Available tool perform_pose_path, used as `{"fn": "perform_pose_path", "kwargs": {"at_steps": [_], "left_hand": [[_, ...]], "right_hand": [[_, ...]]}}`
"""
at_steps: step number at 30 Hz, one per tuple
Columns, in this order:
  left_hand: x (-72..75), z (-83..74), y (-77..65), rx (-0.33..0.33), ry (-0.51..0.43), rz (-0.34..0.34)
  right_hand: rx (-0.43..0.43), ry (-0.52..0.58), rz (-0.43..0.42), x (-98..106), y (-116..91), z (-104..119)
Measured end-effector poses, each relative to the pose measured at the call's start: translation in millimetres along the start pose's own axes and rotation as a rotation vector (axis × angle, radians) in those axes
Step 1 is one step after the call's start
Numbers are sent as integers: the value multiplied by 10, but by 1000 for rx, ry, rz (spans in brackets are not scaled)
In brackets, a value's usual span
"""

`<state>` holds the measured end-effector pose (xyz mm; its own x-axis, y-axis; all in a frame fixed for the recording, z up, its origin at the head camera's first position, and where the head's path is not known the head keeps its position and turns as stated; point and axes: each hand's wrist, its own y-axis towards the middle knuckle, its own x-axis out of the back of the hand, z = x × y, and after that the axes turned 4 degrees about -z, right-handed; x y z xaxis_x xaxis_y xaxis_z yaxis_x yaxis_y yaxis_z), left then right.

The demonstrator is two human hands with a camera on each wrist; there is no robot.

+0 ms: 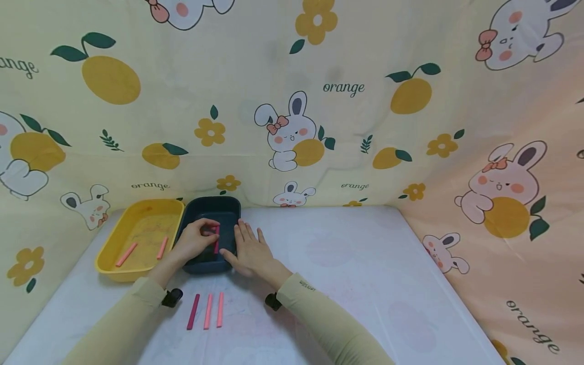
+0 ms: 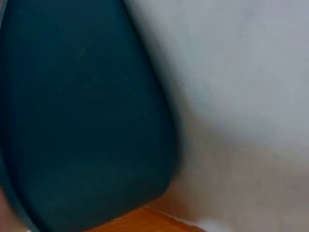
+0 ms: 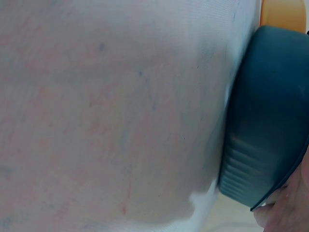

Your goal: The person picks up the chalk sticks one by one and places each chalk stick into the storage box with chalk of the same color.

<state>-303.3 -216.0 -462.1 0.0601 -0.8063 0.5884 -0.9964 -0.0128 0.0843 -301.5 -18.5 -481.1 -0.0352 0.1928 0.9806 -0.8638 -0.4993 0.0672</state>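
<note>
Over the dark blue bin [image 1: 196,265], my left hand [image 1: 193,240] reaches in from the left with thumb and fingers curled together. They pinch a dark pink stick [image 1: 216,246] that stretches toward me inside the bin. My right hand [image 1: 253,253] has its fingers extended along the bin's right rim, its thumb at the near right corner. In the right wrist view, part of the right hand [image 3: 285,208] shows at the edge of the dark blue bin [image 3: 265,111]. The bin's side [image 2: 87,116] fills the left of the left wrist view.
A yellow bin [image 1: 109,272] adjoins the blue one on the left, holding two light pink sticks [image 1: 126,254]. Nearer me, a dark pink stick [image 1: 193,312] and two light pink sticks [image 1: 208,312] lie side by side on the white table [image 1: 347,284]. A patterned cloth [image 1: 228,76] hangs behind.
</note>
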Motion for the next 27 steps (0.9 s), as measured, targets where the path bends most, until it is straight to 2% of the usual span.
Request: {"fn": "perform_pose_path", "kwargs": {"at_steps": [7,14,22,27], "left_hand": [[-67,41,134,29,21,66],[-127,109,207,51,77,118],[-147,191,267,8,122,123],[-155,199,285,19,150,127]], "right_hand": [[0,6,-9,7,2,2],[6,3,-5,-11,7,1],[5,-3,-7,-13,7,2],[2,4,-5,-12,4,-5]]}}
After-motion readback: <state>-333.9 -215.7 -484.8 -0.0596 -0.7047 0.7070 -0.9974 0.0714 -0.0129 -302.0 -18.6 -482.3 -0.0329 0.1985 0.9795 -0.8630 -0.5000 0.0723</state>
